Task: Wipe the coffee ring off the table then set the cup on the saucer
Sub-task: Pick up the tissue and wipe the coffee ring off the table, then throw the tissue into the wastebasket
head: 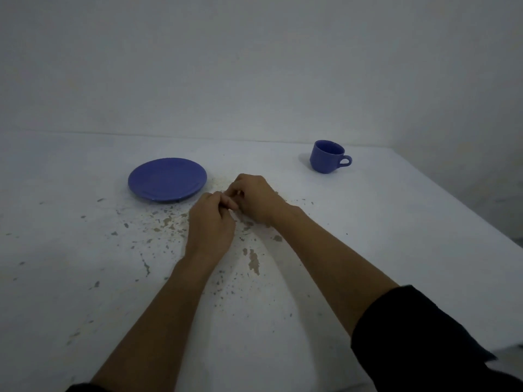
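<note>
Both hands meet near the middle of the frame, low over the table: the left hand point(210, 223) is curled with its fingers bent inward, and the right hand point(253, 198) is curled too, its fingertips touching those of the left; whether anything is pinched between them cannot be told, as the fingers hide the spot. Bare forearms run down toward the lower edge, the right one ending in a dark, soft-looking sleeve point(418, 340) at lower right. The table point(70, 278) is a matte white surface, chipped and flecked with small brownish, irregular patches, thickest around and below the hands. A round, shallow blue saucer point(167, 179) with a glossy glaze lies flat left of centre, just beside the left hand's fingertips. A blue cup point(327, 157) of the same glaze, rounded with a loop handle pointing right, stands upright on the table at upper right, well apart from the saucer and the hands.
</note>
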### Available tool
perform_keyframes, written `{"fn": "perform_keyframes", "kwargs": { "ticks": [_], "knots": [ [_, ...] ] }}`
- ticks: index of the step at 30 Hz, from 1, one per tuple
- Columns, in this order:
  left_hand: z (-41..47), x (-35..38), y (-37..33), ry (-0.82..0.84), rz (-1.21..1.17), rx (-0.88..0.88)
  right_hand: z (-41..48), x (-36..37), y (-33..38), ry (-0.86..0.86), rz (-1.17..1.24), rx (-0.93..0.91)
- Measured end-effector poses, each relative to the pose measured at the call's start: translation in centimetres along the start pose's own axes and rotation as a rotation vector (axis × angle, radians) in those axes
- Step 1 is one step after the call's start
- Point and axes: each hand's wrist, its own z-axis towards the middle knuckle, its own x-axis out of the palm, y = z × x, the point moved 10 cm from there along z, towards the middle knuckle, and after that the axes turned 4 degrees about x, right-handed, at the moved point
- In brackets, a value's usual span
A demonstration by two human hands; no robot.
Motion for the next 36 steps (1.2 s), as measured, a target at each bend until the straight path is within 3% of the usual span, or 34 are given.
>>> {"fn": "perform_keyframes", "kwargs": {
  "ticks": [3,6,8,11,15,18,24,29,33,36],
  "knots": [
    [-0.1,-0.1,-0.2,0.001,-0.011,-0.008,-2.8,-1.0,-1.4,0.05,0.063,-0.004],
    [-0.5,-0.1,-0.8,0.017,-0.04,-0.003,-5.6,-2.8,-5.4,0.001,0.197,0.171],
    [-0.8,0.0,-1.3,0.041,-0.056,0.01,-7.6,-4.1,-8.7,-0.077,0.507,0.349],
    [-2.0,0.7,-2.3,0.093,-0.074,0.003,-11.1,-4.9,-11.5,-0.248,1.162,0.576],
    [-5.0,2.4,-3.7,0.204,-0.18,-0.057,-15.1,-5.1,-11.6,-0.404,1.833,0.536],
    [-7.4,3.2,-6.8,0.262,-0.181,0.026,-18.6,-5.3,-11.1,-0.438,2.088,0.509],
    [-13.7,7.3,-14.3,0.383,-0.172,0.248,-27.2,-7.3,-11.7,-0.564,2.188,0.459],
    [-20.3,13.9,-22.4,0.533,-0.141,0.523,-37.4,-10.3,-15.4,-0.907,2.121,0.474],
    [-26.5,19.6,-26.6,0.734,-0.079,0.698,-47.2,-10.6,-20.0,-1.254,1.877,0.659],
    [-29.9,22.5,-26.7,0.77,0.143,0.82,-52.4,-7.7,-22.1,-1.32,1.669,0.935]
  ]
}}
